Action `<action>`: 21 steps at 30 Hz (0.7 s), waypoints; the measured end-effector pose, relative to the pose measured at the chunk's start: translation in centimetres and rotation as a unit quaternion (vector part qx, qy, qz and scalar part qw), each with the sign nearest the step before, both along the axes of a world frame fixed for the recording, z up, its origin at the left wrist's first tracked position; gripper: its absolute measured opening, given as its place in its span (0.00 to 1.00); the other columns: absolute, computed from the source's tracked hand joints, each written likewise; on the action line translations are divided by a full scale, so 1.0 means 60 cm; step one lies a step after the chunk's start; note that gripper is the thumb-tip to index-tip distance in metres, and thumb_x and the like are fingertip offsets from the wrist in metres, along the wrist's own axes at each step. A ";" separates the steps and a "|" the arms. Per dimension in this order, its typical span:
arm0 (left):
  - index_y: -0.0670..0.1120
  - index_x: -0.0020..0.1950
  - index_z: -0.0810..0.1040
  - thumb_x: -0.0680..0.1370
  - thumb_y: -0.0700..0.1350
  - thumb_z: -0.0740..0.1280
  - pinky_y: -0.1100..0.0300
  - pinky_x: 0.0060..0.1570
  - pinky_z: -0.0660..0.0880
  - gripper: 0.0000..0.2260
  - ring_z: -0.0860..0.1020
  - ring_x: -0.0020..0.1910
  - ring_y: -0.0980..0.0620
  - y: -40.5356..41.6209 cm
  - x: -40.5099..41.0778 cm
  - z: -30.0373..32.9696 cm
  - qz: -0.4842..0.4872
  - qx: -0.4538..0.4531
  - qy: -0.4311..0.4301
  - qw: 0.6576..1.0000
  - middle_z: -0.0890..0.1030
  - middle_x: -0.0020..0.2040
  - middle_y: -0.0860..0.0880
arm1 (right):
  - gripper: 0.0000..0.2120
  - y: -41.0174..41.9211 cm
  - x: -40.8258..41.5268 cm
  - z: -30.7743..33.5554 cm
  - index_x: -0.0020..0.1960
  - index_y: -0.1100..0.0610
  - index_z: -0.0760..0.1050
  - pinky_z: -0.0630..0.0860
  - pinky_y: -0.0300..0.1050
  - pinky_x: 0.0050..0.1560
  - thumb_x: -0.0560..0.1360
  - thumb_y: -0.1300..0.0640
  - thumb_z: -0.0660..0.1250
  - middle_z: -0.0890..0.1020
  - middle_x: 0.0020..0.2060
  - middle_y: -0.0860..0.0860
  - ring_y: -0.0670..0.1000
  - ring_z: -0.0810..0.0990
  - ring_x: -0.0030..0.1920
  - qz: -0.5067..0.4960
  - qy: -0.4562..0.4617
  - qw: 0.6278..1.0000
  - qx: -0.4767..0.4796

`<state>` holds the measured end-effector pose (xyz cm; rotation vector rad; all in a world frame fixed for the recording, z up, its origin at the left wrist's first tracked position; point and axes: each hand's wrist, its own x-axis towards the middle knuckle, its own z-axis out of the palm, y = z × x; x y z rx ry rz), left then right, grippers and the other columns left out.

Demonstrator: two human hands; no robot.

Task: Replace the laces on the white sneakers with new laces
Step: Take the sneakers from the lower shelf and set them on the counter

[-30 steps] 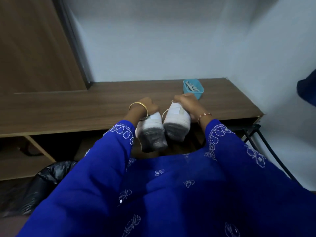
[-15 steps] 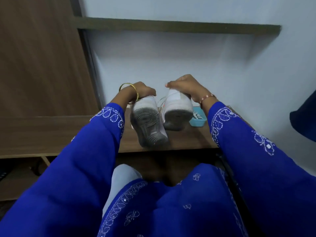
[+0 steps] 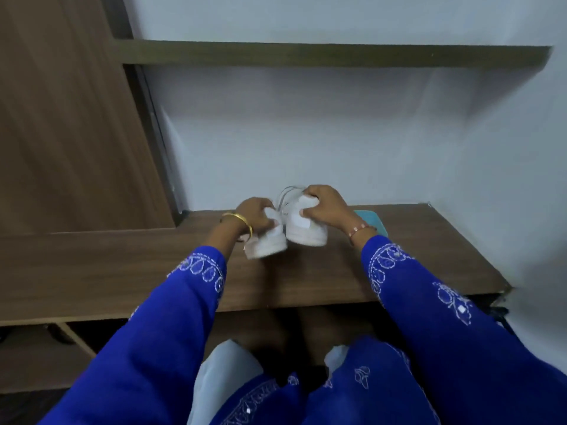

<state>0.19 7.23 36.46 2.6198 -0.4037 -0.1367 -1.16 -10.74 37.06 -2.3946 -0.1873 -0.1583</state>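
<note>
Head view: left hand [image 3: 256,217] grips the left white sneaker [image 3: 266,245], fingers curled over its top — right hand [image 3: 325,208] grasps the right white sneaker [image 3: 305,230] the same way. Both sneakers sit side by side, touching, heels toward the person, on the wooden desk [image 3: 122,271] near its back edge by the wall. Loose white lace [image 3: 287,194] loops up between the hands. Blue tray [image 3: 372,220] just beside the right wrist, toward the desk's back right corner — contents hidden. Gold bangle [image 3: 241,222] on the left wrist. Blurred frame.
</note>
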 end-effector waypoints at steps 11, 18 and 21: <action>0.44 0.55 0.78 0.73 0.44 0.67 0.53 0.50 0.72 0.11 0.76 0.54 0.43 -0.026 0.082 -0.165 -0.043 0.066 -0.075 0.994 0.80 0.53 0.44 | 0.14 -0.026 0.090 -0.162 0.55 0.61 0.78 0.63 0.37 0.46 0.70 0.63 0.70 0.82 0.51 0.54 0.55 0.76 0.55 -0.003 -0.011 0.998 -0.070; 0.44 0.55 0.80 0.72 0.48 0.69 0.53 0.45 0.73 0.14 0.78 0.50 0.41 -0.040 0.126 -0.218 -0.061 0.023 -0.085 0.994 0.82 0.49 0.42 | 0.06 -0.035 0.121 -0.246 0.43 0.65 0.76 0.59 0.38 0.34 0.67 0.68 0.70 0.75 0.35 0.52 0.51 0.72 0.38 0.071 0.030 0.994 -0.082; 0.43 0.52 0.80 0.72 0.47 0.69 0.55 0.44 0.72 0.11 0.78 0.49 0.43 -0.048 0.123 -0.231 -0.059 0.005 -0.064 0.996 0.81 0.48 0.44 | 0.07 -0.038 0.132 -0.251 0.39 0.60 0.70 0.57 0.39 0.32 0.68 0.66 0.69 0.66 0.29 0.43 0.50 0.69 0.36 0.097 0.050 0.990 -0.089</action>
